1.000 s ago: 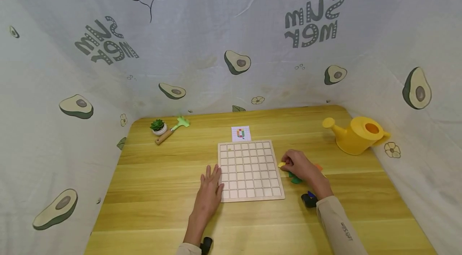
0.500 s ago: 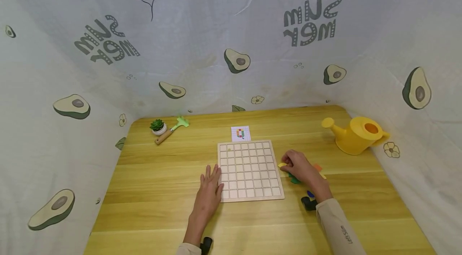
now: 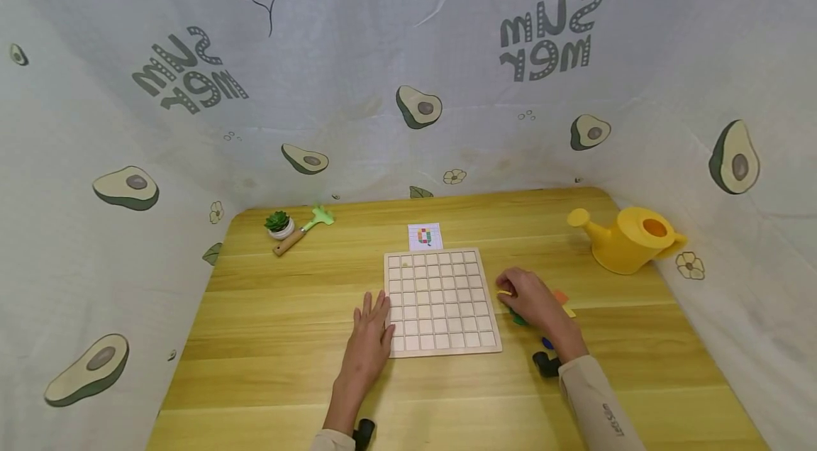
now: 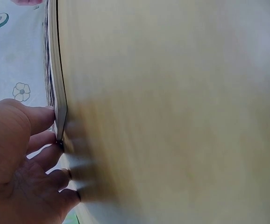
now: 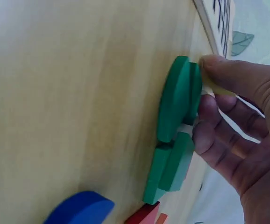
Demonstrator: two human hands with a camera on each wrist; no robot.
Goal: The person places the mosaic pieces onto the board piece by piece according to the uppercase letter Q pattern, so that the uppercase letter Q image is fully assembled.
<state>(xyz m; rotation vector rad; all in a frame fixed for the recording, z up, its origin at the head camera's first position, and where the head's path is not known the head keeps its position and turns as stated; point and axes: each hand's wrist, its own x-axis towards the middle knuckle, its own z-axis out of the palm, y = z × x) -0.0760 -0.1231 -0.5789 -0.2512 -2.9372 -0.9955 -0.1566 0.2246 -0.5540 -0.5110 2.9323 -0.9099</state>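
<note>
A pale wooden grid board [image 3: 443,302] lies in the middle of the table. My left hand [image 3: 369,337] rests along its left side with fingers extended; in the left wrist view the thumb [image 4: 41,118] touches the board's edge. Just off the board's right side, my right hand [image 3: 535,301] pinches a small yellow block [image 5: 220,90] between thumb and fingers, which partly cover it. Right beside those fingers, several green blocks [image 5: 174,102] lie on the table, some with curved sides. A blue curved block [image 5: 81,207] and a red block [image 5: 144,213] lie nearer the wrist.
Behind the board lies a card [image 3: 425,237] with a coloured block pattern. A yellow watering can [image 3: 628,242] stands at the back right. A potted succulent [image 3: 279,223] and a small garden rake [image 3: 305,228] are at the back left. Orange blocks [image 3: 560,296] lie beyond the right wrist.
The yellow block in my right fingers has turned and shows less from above. The right hand has barely shifted; the left hand stays on the board's edge.
</note>
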